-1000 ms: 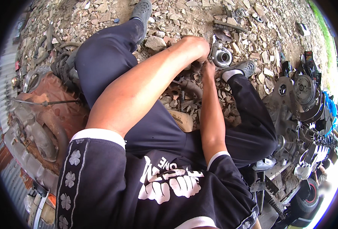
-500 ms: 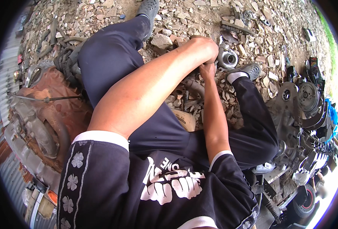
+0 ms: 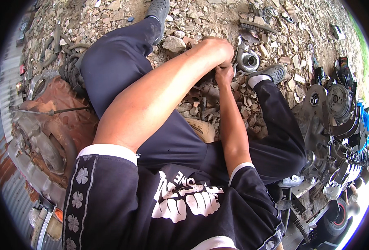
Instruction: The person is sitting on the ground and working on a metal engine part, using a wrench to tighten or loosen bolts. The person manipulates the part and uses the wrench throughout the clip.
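Both of my hands are together over the gravel between my legs. My left hand (image 3: 221, 49) is bent over at the wrist with its back toward me, its fingers mostly hidden beneath. Just below it, my right hand (image 3: 224, 75) is closed and almost touches it. Whatever they grip is covered by the hands and left forearm. Right beside them lies a silver turbocharger housing (image 3: 249, 61) with a round dark opening. A rusty brown metal part (image 3: 210, 92) shows under my left forearm, partly hidden. Closer to my lap is a tan container (image 3: 201, 128).
Beyond my hands lie a wire brush (image 3: 257, 26) and a large stone (image 3: 174, 43). On the left are a rusty, dirt-covered metal casing (image 3: 70, 106) and black hoses (image 3: 71, 68). Engine parts with a round pulley (image 3: 338, 104) crowd the right side.
My hands have shifted slightly to the left and stay close together. The view has moved a little; the turbocharger housing lies where it was.
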The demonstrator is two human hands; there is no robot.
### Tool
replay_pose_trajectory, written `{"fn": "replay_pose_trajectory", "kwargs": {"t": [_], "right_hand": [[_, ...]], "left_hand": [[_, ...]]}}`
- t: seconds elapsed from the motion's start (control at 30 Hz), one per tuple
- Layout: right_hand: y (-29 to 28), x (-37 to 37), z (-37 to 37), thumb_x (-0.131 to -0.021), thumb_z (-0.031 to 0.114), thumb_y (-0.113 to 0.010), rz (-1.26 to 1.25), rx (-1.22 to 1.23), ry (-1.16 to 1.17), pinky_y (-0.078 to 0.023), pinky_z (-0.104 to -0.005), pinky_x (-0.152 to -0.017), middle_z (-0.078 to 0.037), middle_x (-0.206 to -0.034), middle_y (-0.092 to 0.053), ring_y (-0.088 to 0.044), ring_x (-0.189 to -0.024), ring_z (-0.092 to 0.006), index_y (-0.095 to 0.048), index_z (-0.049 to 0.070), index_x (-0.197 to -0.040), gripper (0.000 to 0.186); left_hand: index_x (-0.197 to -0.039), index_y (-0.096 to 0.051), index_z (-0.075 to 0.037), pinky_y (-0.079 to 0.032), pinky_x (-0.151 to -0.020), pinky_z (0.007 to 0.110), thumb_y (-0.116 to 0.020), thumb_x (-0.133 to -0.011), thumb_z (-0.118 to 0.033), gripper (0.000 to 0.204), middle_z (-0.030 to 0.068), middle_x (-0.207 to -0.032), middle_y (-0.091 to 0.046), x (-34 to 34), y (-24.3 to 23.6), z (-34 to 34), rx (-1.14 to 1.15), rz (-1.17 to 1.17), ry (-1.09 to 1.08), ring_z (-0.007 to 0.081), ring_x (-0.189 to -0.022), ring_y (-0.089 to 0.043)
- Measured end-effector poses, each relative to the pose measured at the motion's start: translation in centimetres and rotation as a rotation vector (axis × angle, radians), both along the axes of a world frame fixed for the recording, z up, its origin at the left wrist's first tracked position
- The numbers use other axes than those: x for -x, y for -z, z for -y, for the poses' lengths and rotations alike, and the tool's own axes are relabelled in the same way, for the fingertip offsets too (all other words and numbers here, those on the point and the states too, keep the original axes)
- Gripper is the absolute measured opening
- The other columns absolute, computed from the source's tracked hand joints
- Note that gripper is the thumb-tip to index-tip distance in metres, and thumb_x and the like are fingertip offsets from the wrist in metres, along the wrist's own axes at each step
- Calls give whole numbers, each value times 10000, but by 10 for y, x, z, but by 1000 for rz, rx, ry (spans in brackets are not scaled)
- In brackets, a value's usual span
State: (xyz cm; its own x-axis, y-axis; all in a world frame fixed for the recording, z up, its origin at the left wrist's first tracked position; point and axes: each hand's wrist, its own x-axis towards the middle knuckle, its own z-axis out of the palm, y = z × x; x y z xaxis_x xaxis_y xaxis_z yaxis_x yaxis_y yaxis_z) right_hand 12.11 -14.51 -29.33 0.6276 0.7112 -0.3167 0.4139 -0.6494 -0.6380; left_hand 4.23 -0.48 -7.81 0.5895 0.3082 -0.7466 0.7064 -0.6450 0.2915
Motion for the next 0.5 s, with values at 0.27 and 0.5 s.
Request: {"fn": "replay_pose_trajectory", "kwargs": {"t": [0.27,0.5], "right_hand": [[22,-23,-2,-840,306,-749,-80,106,-37,-505,-460,-961,-269,-1181,-688,-654,-1136,-411,-642,5,-1279,543],[6,-9,-3,-821,321,-754,19,31,-81,-501,-480,-970,-289,-1167,-681,-637,-1137,-442,-648,25,-1274,551]], "left_hand": [[-1146,-749,-48,-568,-905,397,-718,-865,-234,338,143,-1171,-730,-3,-8,1,-2,4,20,272,-1053,-710],[-1159,-745,-50,-572,-898,404,-703,-879,-222,330,143,-1177,-729,-2,-5,1,-33,-8,61,273,-1053,-711]]}}
